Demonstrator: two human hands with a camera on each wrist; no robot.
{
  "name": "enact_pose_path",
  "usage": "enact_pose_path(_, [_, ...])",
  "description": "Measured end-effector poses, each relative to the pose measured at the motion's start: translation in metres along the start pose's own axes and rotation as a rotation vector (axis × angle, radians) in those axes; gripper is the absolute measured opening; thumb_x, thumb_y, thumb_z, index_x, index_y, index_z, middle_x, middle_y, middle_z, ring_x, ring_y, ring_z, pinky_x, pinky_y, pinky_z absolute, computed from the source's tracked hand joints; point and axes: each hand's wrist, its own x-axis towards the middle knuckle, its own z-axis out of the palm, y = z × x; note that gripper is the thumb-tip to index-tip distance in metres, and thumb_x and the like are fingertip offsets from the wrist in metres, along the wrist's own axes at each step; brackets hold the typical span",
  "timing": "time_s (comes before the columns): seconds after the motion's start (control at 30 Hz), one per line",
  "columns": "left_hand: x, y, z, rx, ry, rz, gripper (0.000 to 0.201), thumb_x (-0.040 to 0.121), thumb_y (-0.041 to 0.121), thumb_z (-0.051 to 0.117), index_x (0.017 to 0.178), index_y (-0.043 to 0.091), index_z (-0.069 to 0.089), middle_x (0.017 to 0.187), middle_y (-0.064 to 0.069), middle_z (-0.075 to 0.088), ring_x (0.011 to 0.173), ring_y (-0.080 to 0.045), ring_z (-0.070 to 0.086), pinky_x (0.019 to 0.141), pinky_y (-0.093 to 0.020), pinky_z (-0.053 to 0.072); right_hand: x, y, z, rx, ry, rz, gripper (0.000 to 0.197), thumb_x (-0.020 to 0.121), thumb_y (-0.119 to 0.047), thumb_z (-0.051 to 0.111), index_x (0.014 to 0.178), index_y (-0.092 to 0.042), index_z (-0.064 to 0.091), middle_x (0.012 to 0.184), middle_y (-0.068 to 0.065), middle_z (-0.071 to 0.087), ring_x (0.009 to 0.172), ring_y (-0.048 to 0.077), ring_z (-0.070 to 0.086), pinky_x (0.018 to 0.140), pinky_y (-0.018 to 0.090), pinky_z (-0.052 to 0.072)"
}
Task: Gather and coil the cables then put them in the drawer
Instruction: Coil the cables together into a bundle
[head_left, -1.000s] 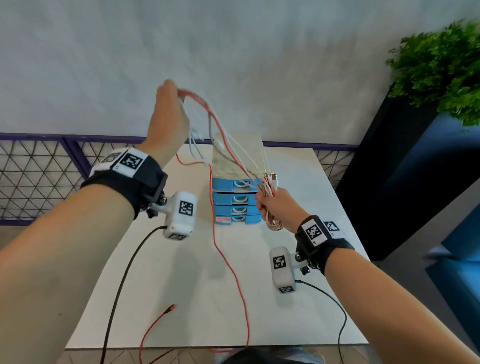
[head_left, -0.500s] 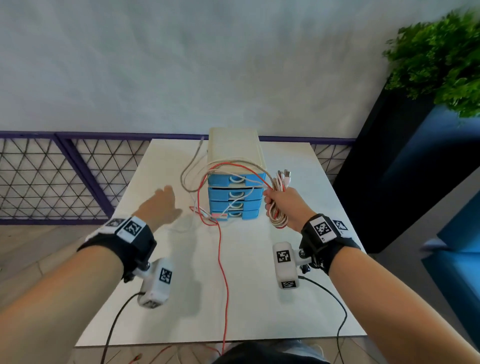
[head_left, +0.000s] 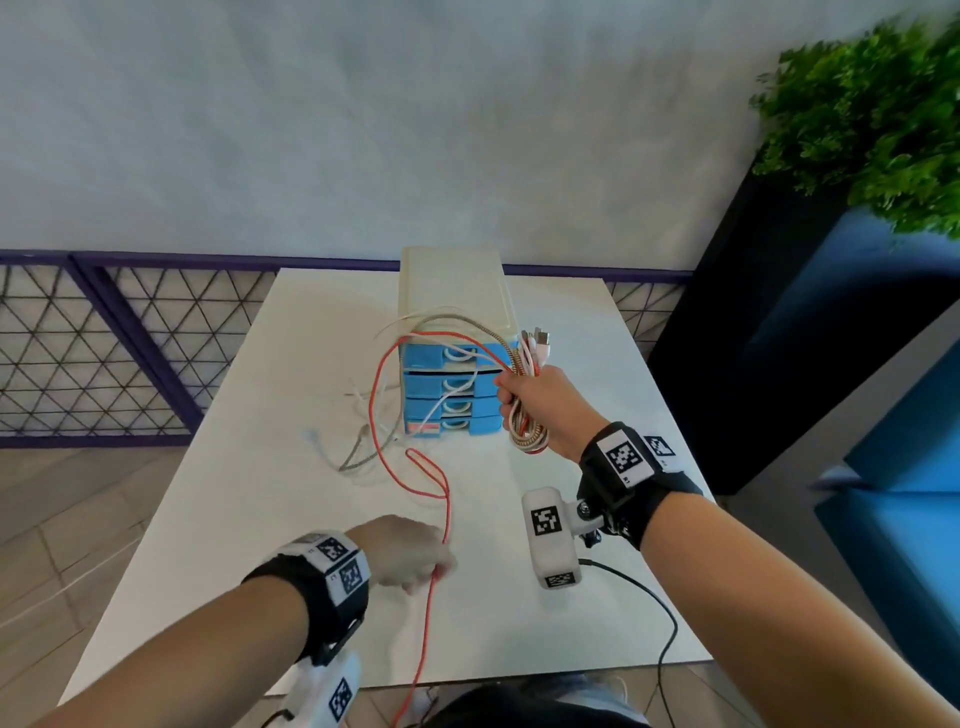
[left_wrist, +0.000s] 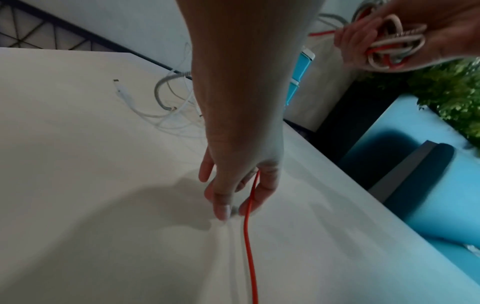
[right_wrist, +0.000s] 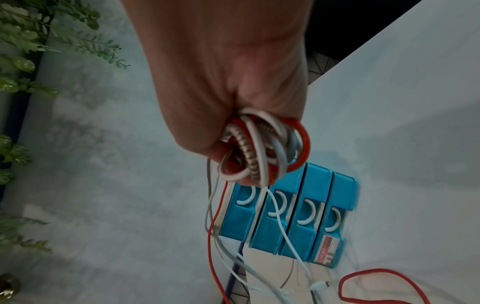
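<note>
My right hand (head_left: 519, 395) is raised in front of the drawer unit (head_left: 452, 291) and grips a coil of cables (head_left: 527, 441) of red, white and braided grey strands; the right wrist view shows the coil of cables (right_wrist: 265, 152) bunched in the fist. From it a red cable (head_left: 441, 488) loops down onto the table and runs toward me. My left hand (head_left: 434, 574) pinches that red cable (left_wrist: 249, 207) low over the table near the front, as the left wrist view shows. Loose white and grey cable ends (head_left: 353, 447) lie left of the unit. All of the blue drawers (right_wrist: 285, 216) look closed.
The white table (head_left: 260, 493) ends close to me, and the red cable hangs over its front edge. A purple mesh fence (head_left: 78, 353) stands at the left. A dark planter (head_left: 753, 338) with a green plant (head_left: 872, 104) and blue seating (head_left: 909, 493) are at the right.
My left hand dropped from high above the unit, let the cables fall, and came toward me to take the red cable. My right hand stayed put with the coil.
</note>
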Motion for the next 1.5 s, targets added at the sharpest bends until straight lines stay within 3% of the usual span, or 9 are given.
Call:
enact_pose_path(0.1, [0.001, -0.003, 0.004, -0.005, 0.064, -0.022, 0.006, 0.075, 0.024, 0.053, 0.072, 0.021, 0.057, 0.079, 0.002, 0.068, 0.063, -0.010, 0.059, 0.061, -0.024, 0.043, -0.002, 0.001, 0.001, -0.037, -0.012, -0.006, 0.010, 0.093, -0.012, 0.055, 0.084, -0.008, 0.056, 0.065, 0.006, 0.052, 0.052, 0.015, 0.051, 0.055, 0.028, 0.044])
enact_pose_path(0.27, [-0.004, -0.012, -0.030, -0.406, 0.153, -0.038, 0.012, 0.083, 0.006, 0.054, 0.078, 0.014, 0.061, 0.071, -0.012, 0.067, 0.055, -0.016, 0.058, 0.056, -0.025, 0.047, -0.002, 0.004, 0.002, -0.119, -0.039, -0.006, 0.012, 0.093, -0.015, 0.056, 0.084, -0.007, 0.059, 0.065, 0.007, 0.055, 0.053, 0.017, 0.052, 0.059, 0.031, 0.047])
enact_pose_path(0.5, [-0.038, -0.032, -0.154, -1.029, 0.845, -0.188, 0.019, 0.097, 0.009, 0.042, 0.089, 0.001, 0.058, 0.068, -0.013, 0.067, 0.041, -0.014, 0.064, 0.039, -0.021, 0.050, -0.005, 0.002, 0.011, -0.197, -0.086, -0.029, 0.015, 0.094, -0.019, 0.056, 0.088, -0.008, 0.063, 0.083, 0.008, 0.072, 0.056, 0.014, 0.057, 0.063, 0.029, 0.050])
enact_pose_path(0.83, [-0.054, -0.022, -0.191, -0.762, 1.086, -0.281, 0.023, 0.090, 0.011, 0.042, 0.089, -0.001, 0.062, 0.081, -0.014, 0.073, 0.064, -0.023, 0.069, 0.060, -0.038, 0.061, -0.020, -0.015, 0.029, 0.375, -0.484, 0.158, 0.013, 0.100, -0.013, 0.044, 0.090, -0.008, 0.049, 0.092, 0.015, 0.074, 0.049, 0.008, 0.055, 0.050, 0.021, 0.052])
enact_pose_path(1.0, [-0.053, -0.006, -0.177, -0.881, 1.099, -0.199, 0.025, 0.088, 0.015, 0.052, 0.106, 0.011, 0.034, 0.070, -0.006, 0.056, 0.053, -0.020, 0.054, 0.047, -0.030, 0.049, -0.015, -0.020, 0.030, 0.398, -0.421, 0.074, 0.019, 0.101, -0.014, 0.043, 0.085, -0.009, 0.053, 0.070, 0.004, 0.060, 0.047, 0.009, 0.053, 0.051, 0.023, 0.050])
enact_pose_path(1.13, [-0.054, 0.014, -0.142, -1.132, 0.790, -0.027, 0.034, 0.092, 0.026, 0.054, 0.105, 0.013, 0.026, 0.084, -0.009, 0.059, 0.050, -0.019, 0.050, 0.038, -0.024, 0.039, -0.008, -0.026, 0.025, 0.425, -0.355, 0.010, 0.022, 0.101, -0.013, 0.042, 0.081, -0.009, 0.051, 0.066, 0.002, 0.055, 0.045, 0.009, 0.052, 0.050, 0.023, 0.050])
enact_pose_path(1.23, [-0.054, 0.009, -0.107, -1.010, 0.168, 0.125, 0.030, 0.094, 0.035, 0.053, 0.112, 0.011, 0.045, 0.115, -0.001, 0.059, 0.069, -0.014, 0.061, 0.052, -0.023, 0.045, -0.007, -0.030, 0.023, 0.378, -0.323, -0.028, 0.023, 0.101, -0.013, 0.043, 0.080, -0.010, 0.050, 0.066, 0.002, 0.054, 0.045, 0.008, 0.050, 0.051, 0.022, 0.047])
enact_pose_path(1.33, [-0.048, 0.001, -0.078, -0.790, -0.273, 0.144, 0.014, 0.099, 0.019, 0.046, 0.108, 0.014, 0.053, 0.117, -0.002, 0.056, 0.089, -0.014, 0.063, 0.070, -0.023, 0.052, -0.004, -0.030, 0.021, 0.361, -0.296, -0.046, 0.024, 0.101, -0.013, 0.043, 0.078, -0.011, 0.050, 0.065, 0.002, 0.054, 0.046, 0.009, 0.050, 0.057, 0.025, 0.042])
enact_pose_path(1.5, [-0.044, 0.000, -0.082, -0.596, -0.162, -0.002, 0.026, 0.098, 0.011, 0.033, 0.081, 0.011, 0.054, 0.092, -0.009, 0.066, 0.070, -0.012, 0.068, 0.060, -0.017, 0.053, -0.003, -0.026, 0.017, 0.263, -0.232, -0.091, 0.024, 0.100, -0.013, 0.045, 0.077, -0.010, 0.052, 0.063, 0.002, 0.056, 0.045, 0.009, 0.051, 0.054, 0.026, 0.044])
